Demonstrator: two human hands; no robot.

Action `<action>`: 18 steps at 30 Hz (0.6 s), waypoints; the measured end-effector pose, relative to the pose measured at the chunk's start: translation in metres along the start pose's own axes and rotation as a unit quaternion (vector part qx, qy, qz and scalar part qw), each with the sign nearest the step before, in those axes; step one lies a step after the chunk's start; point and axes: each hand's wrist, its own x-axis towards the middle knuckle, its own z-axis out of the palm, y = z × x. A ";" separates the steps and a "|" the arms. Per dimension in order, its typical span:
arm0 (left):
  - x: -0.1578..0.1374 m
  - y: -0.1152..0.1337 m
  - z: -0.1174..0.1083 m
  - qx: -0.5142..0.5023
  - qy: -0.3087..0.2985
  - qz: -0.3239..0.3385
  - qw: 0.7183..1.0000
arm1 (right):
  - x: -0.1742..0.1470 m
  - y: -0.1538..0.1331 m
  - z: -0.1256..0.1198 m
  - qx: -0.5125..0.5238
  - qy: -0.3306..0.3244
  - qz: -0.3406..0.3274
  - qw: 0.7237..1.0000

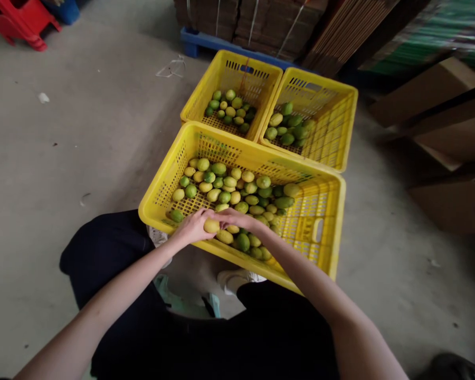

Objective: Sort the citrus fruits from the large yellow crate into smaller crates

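My left hand (195, 225) is closed around a yellow lemon (211, 226), above the near side of a large yellow plastic crate (241, 258). Close against it, my right hand (234, 217) has its fingers bent together at the top of that lemon; what lies between them is hidden. Below both hands, many yellow and green lemons are spread over the crate's slotted floor. A yellow lemon (224, 236) and a dark green one (243, 242) lie just under my right wrist.
Behind stand two more yellow crates, a left one (190, 105) and a right one (350, 126), each with several greenish lemons. Further back, bundled cardboard sits on a blue pallet (190, 42). Cardboard boxes (451, 132) stand at the right, a red plastic stool (24, 21) at the upper left.
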 end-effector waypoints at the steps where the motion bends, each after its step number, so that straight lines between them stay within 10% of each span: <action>1: 0.000 0.001 0.000 0.004 0.001 -0.011 1.000 | 0.000 -0.001 -0.009 -0.023 0.014 0.006 1.000; 7: 0.001 0.004 -0.002 0.019 0.001 -0.031 0.999 | 0.006 0.028 -0.074 -0.116 0.207 0.024 0.971; 18: -0.001 0.005 -0.002 0.005 0.042 -0.008 0.999 | 0.022 0.093 -0.059 -0.193 0.257 -0.006 0.947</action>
